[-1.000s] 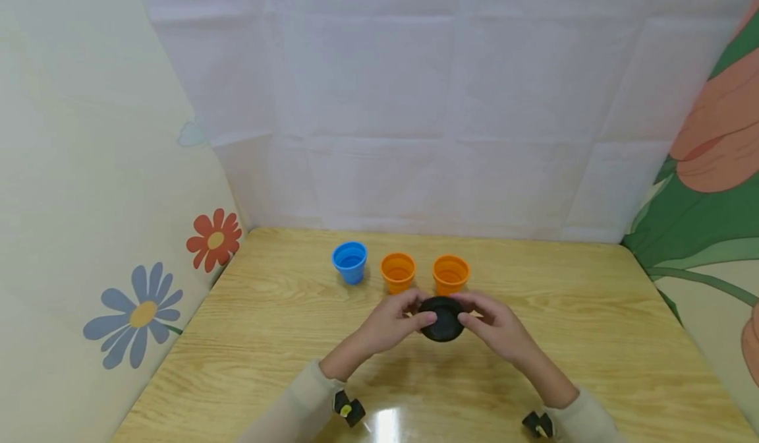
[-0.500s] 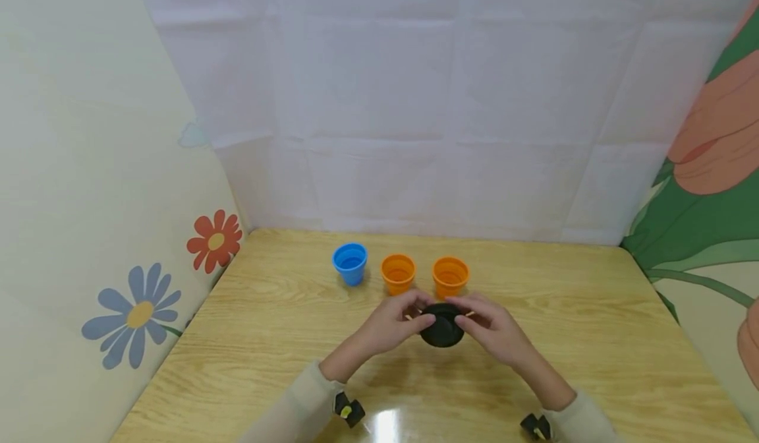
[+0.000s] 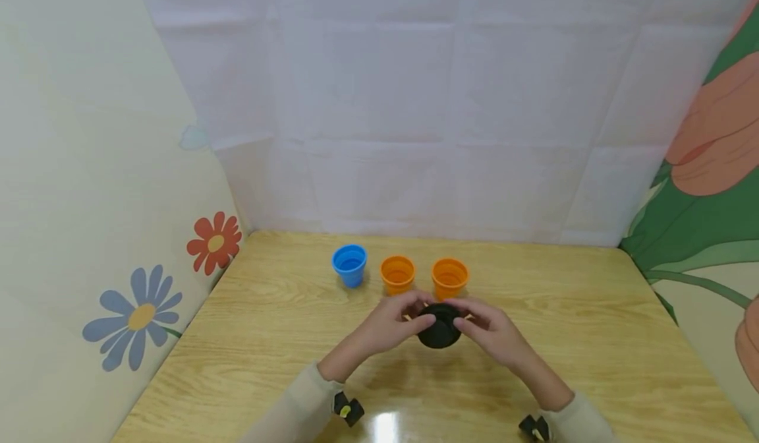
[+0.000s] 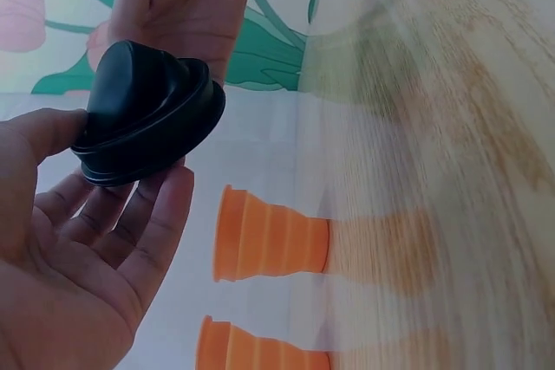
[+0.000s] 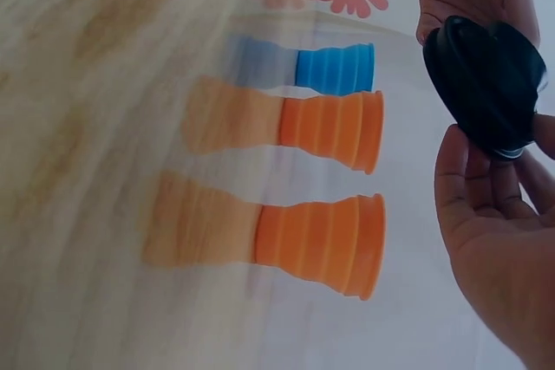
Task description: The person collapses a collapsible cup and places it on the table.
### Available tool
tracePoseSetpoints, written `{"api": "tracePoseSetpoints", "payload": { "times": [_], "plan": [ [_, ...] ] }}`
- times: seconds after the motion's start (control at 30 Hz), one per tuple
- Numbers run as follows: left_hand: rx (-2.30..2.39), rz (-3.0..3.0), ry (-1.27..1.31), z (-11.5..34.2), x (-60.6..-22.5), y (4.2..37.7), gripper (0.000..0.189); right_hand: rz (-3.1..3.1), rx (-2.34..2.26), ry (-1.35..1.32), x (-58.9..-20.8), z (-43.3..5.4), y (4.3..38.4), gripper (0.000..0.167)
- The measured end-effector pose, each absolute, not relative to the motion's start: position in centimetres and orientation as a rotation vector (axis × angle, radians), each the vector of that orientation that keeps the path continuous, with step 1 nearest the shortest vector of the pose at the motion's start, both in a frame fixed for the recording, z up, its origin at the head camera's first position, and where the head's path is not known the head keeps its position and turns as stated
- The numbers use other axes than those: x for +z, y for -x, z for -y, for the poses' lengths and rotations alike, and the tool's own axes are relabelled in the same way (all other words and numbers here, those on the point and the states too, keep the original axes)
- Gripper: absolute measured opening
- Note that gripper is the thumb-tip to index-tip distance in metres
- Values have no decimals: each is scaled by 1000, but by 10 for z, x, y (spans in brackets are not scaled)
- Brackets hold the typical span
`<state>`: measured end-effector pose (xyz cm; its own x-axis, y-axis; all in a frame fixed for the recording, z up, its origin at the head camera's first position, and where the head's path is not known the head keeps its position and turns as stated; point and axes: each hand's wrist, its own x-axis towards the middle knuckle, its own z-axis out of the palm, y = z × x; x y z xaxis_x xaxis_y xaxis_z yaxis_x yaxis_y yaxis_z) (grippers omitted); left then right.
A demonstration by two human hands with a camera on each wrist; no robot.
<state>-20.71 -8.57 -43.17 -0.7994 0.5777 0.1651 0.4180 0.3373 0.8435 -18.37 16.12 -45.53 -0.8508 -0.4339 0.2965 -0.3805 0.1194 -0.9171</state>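
A black collapsible cup (image 3: 439, 327), partly folded and unevenly bulged, is held above the table between both hands. My left hand (image 3: 391, 324) grips its left side, thumb on the near face and fingers behind. On the opposite side my right hand (image 3: 495, 332) pinches it the same way. The left wrist view shows the black cup (image 4: 147, 114) tilted, with its wide rim lowest and the left fingers under it. In the right wrist view the black cup (image 5: 486, 84) appears dented, and the right thumb is partly cut off by the frame edge.
Just beyond the hands stand two orange cups, the left one (image 3: 397, 273) and the right one (image 3: 450, 275), both upright. A blue cup (image 3: 350, 264) stands to their left. The wooden table (image 3: 569, 337) meets a white cloth backdrop (image 3: 379, 133) behind.
The black cup has sunk slightly toward me and its face has become more hollowed. The right fingers have shifted a little on it. The orange and blue cups have stayed put.
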Motion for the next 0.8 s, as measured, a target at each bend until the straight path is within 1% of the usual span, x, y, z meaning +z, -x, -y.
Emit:
{"api": "tracePoseSetpoints", "payload": {
  "times": [0.13, 0.27, 0.5, 0.8],
  "plan": [
    [1456, -2441, -931, 86, -432, 207, 25, -2272, -1901, 862, -452, -162, 186, 33],
    [1529, -2396, -896, 86, -432, 207, 25, -2254, -1925, 887, -453, -163, 187, 34],
    [1647, -2285, -831, 86, -430, 206, 25, -2228, -1952, 843, -456, -164, 186, 36],
    [1598, -2289, -850, 83, -427, 205, 24, -2142, -1957, 948, -450, -160, 190, 36]
  ]
}}
